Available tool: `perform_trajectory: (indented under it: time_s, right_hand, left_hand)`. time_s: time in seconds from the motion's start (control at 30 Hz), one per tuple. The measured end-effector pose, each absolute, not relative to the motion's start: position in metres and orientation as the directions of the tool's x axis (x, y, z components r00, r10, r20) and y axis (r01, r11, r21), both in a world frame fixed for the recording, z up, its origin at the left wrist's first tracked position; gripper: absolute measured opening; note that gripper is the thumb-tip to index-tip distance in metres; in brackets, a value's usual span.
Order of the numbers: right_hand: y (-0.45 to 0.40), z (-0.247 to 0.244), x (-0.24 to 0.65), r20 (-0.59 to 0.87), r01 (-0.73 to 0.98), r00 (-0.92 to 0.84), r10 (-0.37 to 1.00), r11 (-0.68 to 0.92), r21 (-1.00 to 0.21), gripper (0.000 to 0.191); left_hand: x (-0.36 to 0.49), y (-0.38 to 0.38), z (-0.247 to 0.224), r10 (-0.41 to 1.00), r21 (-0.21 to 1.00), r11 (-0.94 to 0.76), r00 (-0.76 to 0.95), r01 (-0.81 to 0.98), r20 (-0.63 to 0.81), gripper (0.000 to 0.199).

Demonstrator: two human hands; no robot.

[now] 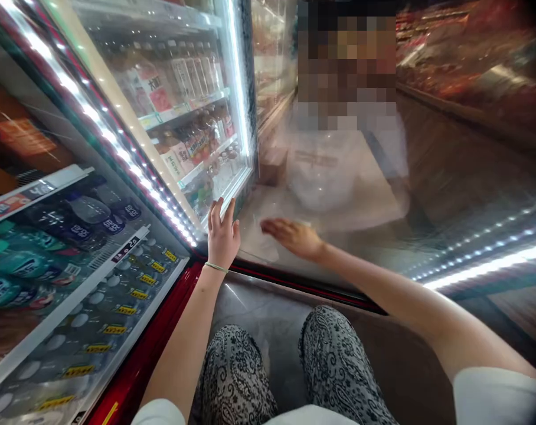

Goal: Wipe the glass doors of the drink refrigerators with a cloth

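Note:
My left hand (224,233) is raised with its fingers apart and nothing held in it. It is near the lower corner of the lit drinks cooler (179,227), beside the LED-lined frame. To its right, my right hand (294,237) has its fingers stretched out flat and is slightly blurred. It is in front of a glass door (360,260) with a dark red bottom edge. Whether either hand touches the glass I cannot tell. Nothing shows in the right hand.
Shelves of bottles (100,319) stand close on the left, with a white price rail (95,265). More bottles (197,141) line the lit shelves ahead. A blurred person (398,147) with a pale box-like shape (365,171) appears in or through the glass. My patterned knees (339,360) are bent below.

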State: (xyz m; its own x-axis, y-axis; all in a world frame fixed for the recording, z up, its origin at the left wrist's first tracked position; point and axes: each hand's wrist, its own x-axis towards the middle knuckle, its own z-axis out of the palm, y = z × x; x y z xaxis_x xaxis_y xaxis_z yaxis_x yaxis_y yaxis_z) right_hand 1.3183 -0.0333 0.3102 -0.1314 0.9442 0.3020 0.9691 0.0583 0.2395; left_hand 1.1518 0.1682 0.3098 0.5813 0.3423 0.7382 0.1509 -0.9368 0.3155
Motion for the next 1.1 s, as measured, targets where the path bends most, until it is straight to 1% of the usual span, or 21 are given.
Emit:
perform_trajectory:
  time_s: [0.07,0.1,0.17,0.23,0.3,0.37,0.4,0.43,0.47,0.53,0.6,0.63,0.67,0.7,0.73,0.8,0.87,0.93,1.0,1.03,1.1]
  right_hand:
    - [-0.059,0.231,1.309,0.207,0.966,-0.174,0.963,0.126,0.225,0.055]
    - [-0.073,0.203,1.305,0.173,0.965,-0.193,0.966,0.154,0.214,0.056]
    - [-0.097,0.171,1.301,0.134,0.963,-0.208,0.969,0.179,0.202,0.056]
    - [-0.114,0.167,1.306,0.117,0.963,-0.206,0.972,0.18,0.201,0.055]
    - [-0.124,0.188,1.32,0.12,0.965,-0.188,0.975,0.161,0.206,0.054]
    - [-0.13,0.233,1.34,0.165,0.971,-0.147,0.975,0.11,0.214,0.053]
    - [-0.133,0.265,1.351,0.207,0.974,-0.108,0.972,0.062,0.217,0.054]
    - [-0.136,0.299,1.36,0.307,0.974,-0.044,0.951,-0.027,0.225,0.055]
    - [-0.14,0.336,1.367,0.421,0.966,0.018,0.907,-0.124,0.225,0.054]
    - [-0.145,0.4,1.375,0.621,0.921,0.158,0.768,-0.342,0.188,0.048]
    - [-0.149,0.435,1.377,0.748,0.851,0.232,0.621,-0.502,0.153,0.046]
    - [-0.152,0.435,1.376,0.777,0.83,0.239,0.582,-0.538,0.147,0.045]
    - [-0.155,0.422,1.375,0.785,0.83,0.226,0.577,-0.536,0.155,0.045]
    - [-0.159,0.399,1.374,0.776,0.848,0.197,0.599,-0.502,0.171,0.045]
    - [-0.165,0.366,1.372,0.74,0.881,0.159,0.653,-0.432,0.193,0.048]
    - [-0.18,0.283,1.366,0.658,0.945,0.054,0.751,-0.251,0.209,0.055]
    - [-0.197,0.2,1.357,0.561,0.976,0.002,0.827,-0.124,0.179,0.052]
    - [-0.215,0.137,1.346,0.485,0.995,-0.04,0.874,-0.012,0.104,0.048]
    - [-0.23,0.103,1.34,0.445,0.997,-0.065,0.893,0.035,0.074,0.048]
    - [-0.236,0.096,1.339,0.433,0.997,-0.068,0.899,0.043,0.068,0.049]
    - [-0.249,0.101,1.343,0.415,0.997,-0.06,0.908,0.036,0.064,0.05]
  left_hand:
    - [1.155,0.165,0.305,0.329,0.31,-0.94,0.602,0.141,0.727,0.049]
    - [1.156,0.163,0.303,0.323,0.307,-0.942,0.614,0.136,0.72,0.049]
    - [1.16,0.157,0.301,0.309,0.3,-0.946,0.631,0.124,0.712,0.049]
    - [1.165,0.15,0.303,0.285,0.285,-0.953,0.632,0.105,0.72,0.05]
    - [1.174,0.14,0.309,0.254,0.263,-0.962,0.617,0.078,0.745,0.05]
    - [1.184,0.129,0.318,0.229,0.25,-0.967,0.594,0.048,0.771,0.049]
    - [1.19,0.124,0.323,0.223,0.253,-0.967,0.585,0.032,0.78,0.049]
    - [1.195,0.119,0.327,0.22,0.259,-0.966,0.577,0.016,0.786,0.048]
    - [1.201,0.113,0.331,0.217,0.266,-0.964,0.573,-0.002,0.791,0.048]
    - [1.209,0.104,0.336,0.206,0.273,-0.962,0.568,-0.034,0.797,0.048]
    - [1.217,0.096,0.335,0.17,0.244,-0.968,0.559,-0.06,0.811,0.049]
    - [1.22,0.092,0.332,0.14,0.213,-0.975,0.552,-0.069,0.822,0.05]
    - [1.223,0.088,0.326,0.107,0.175,-0.982,0.544,-0.075,0.832,0.051]
    - [1.226,0.083,0.318,0.071,0.134,-0.988,0.535,-0.079,0.842,0.052]
    - [1.229,0.078,0.308,0.039,0.098,-0.992,0.528,-0.083,0.848,0.053]
    - [1.234,0.067,0.281,-0.003,0.051,-0.995,0.532,-0.087,0.847,0.056]
    - [1.237,0.054,0.249,-0.033,0.024,-0.995,0.568,-0.093,0.822,0.059]
    - [1.237,0.042,0.217,-0.091,-0.02,-0.992,0.622,-0.121,0.777,0.065]
    - [1.236,0.033,0.191,-0.181,-0.088,-0.981,0.655,-0.173,0.733,0.071]
    - [1.235,0.03,0.181,-0.228,-0.126,-0.972,0.663,-0.198,0.713,0.073]
    - [1.235,0.027,0.169,-0.285,-0.175,-0.958,0.671,-0.228,0.685,0.075]
